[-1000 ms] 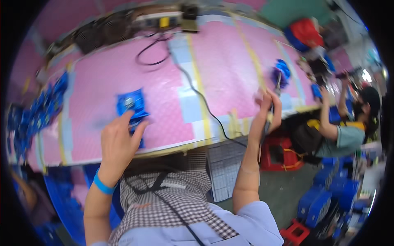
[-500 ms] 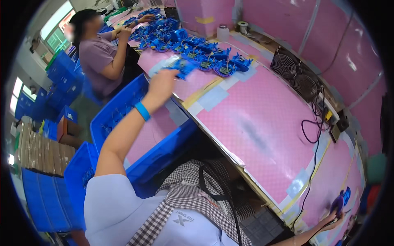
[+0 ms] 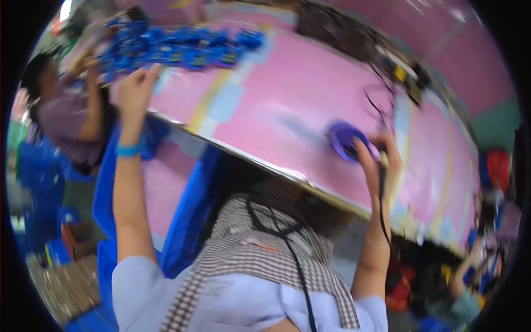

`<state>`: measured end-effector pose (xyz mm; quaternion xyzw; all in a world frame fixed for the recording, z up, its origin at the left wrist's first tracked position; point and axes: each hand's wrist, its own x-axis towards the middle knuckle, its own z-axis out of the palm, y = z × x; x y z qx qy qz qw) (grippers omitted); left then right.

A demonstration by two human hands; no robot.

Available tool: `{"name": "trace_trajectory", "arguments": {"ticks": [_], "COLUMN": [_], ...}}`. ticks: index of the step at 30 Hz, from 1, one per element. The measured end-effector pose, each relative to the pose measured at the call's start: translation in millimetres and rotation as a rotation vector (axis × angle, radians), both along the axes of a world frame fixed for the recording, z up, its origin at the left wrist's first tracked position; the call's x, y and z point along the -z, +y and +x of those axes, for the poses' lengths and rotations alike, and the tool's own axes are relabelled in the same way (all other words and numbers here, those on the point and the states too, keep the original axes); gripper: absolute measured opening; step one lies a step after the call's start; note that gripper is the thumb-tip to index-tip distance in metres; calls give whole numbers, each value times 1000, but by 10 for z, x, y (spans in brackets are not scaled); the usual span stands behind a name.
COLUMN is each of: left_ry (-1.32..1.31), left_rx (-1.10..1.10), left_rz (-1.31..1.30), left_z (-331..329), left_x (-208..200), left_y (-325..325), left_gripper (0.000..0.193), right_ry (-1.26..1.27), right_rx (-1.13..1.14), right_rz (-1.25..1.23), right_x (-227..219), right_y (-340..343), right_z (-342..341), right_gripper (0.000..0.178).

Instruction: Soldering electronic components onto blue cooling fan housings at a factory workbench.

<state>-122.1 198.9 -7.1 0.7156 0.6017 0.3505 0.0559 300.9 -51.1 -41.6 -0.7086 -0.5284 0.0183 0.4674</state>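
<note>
My right hand (image 3: 384,157) is over the pink-covered bench (image 3: 310,94), its fingers closed on a purple-blue ring-shaped piece (image 3: 345,141). A black cable (image 3: 383,210) with a pale yellowish end also runs at this hand and down along the forearm. My left hand (image 3: 137,91), a blue band on its wrist, is closed above the bench's left end. Blur and the curl of its fingers hide whatever may be in it. Just beyond it lie several blue assemblies (image 3: 188,47) in rows.
A large blue bin (image 3: 191,207) stands below the bench edge at left. Fans (image 3: 326,25) and a power strip with black leads (image 3: 401,72) line the back. One person (image 3: 69,113) works at far left; another person's arm (image 3: 462,271) shows at lower right.
My view has swung right. My right hand has come in from the far right with the purple ring-shaped piece. The blue piece at my left hand no longer shows in it.
</note>
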Motion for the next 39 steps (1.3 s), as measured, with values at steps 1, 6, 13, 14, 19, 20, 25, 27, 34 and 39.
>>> {"name": "trace_trajectory", "arguments": {"ticks": [1,6,13,14,19,20,25,27,34,39], "left_ry": [-134,-221,-58,-22,-63,-60,-49,-132,-167,-827], "left_rx": [123,644,865,856,761,685,515,570,624,625], "left_rz": [-137,-206,-526,-527,-203,-139,29,67,-34,-712], "left_z": [248,1758,2480,2441,1995,1877,1609,1701,2012,1944], "left_x": [-50,268,534,566,724,738,834,908,768,175], "left_y": [-323,-1392,-1455,-1496,-1648,-1660,-1741,-1815,-1881,-1352], "left_gripper": [33,26,35,35,24,20,12,13,14,8], "right_ry": [-16,-18,-27,-9,-210,-212,-177,-172,-124,151], "right_rx": [-21,-8,0,24,160,134,-113,-101,-260,-31], "right_rz": [56,-42,69,127,205,253,94,107,99,227], "right_x": [-23,-59,-17,1,178,230,493,560,465,290], "right_y": [86,107,-59,36,243,191,-10,3,-90,-485], "right_z": [21,61,112,210,549,552,405,320,121,90], "right_gripper": [25,29,28,30,28,27,25,23,14,30]}}
